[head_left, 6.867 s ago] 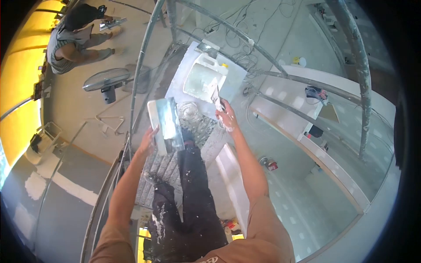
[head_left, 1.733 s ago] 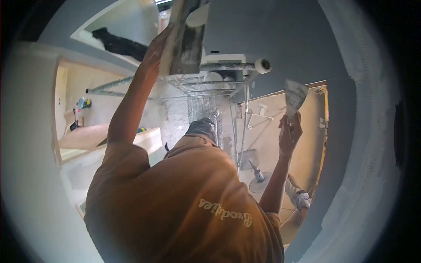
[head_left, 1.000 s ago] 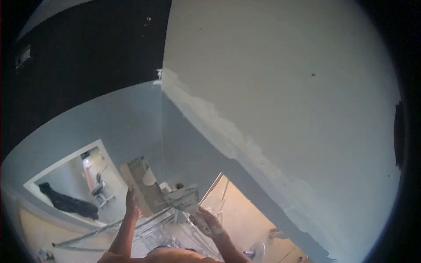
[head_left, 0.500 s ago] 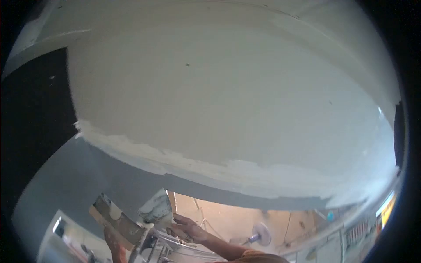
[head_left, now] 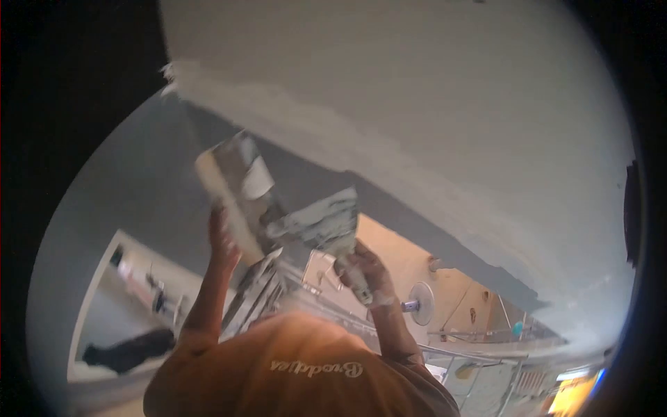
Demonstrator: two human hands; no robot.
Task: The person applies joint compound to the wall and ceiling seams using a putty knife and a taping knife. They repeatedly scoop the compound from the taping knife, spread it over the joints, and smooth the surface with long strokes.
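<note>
My left hand [head_left: 224,236] is closed around a long rectangular mud pan [head_left: 228,191], which tilts up in front of the dark grey wall. White joint compound [head_left: 257,179] clings to the pan's inner face. In my right hand [head_left: 372,270] is a wide putty knife [head_left: 323,221], gripped by its handle with the blade pointing up and to the left. Smears of compound cover the blade, and its left corner lies close to the pan's lower end. Above both tools, a band of pale compound [head_left: 333,142] runs along the ceiling edge.
Behind my hands stand metal rails [head_left: 257,292], partly hidden by my orange shirt [head_left: 278,368]. A doorway [head_left: 94,306] is at lower left, with a dark shape [head_left: 132,349] in it. A round fan [head_left: 421,304] shows beyond the opening at right.
The view has tipped down, bringing my shirt and both arms into sight. Both hands and their tools now appear higher and further right; the knife and pan are still held.
</note>
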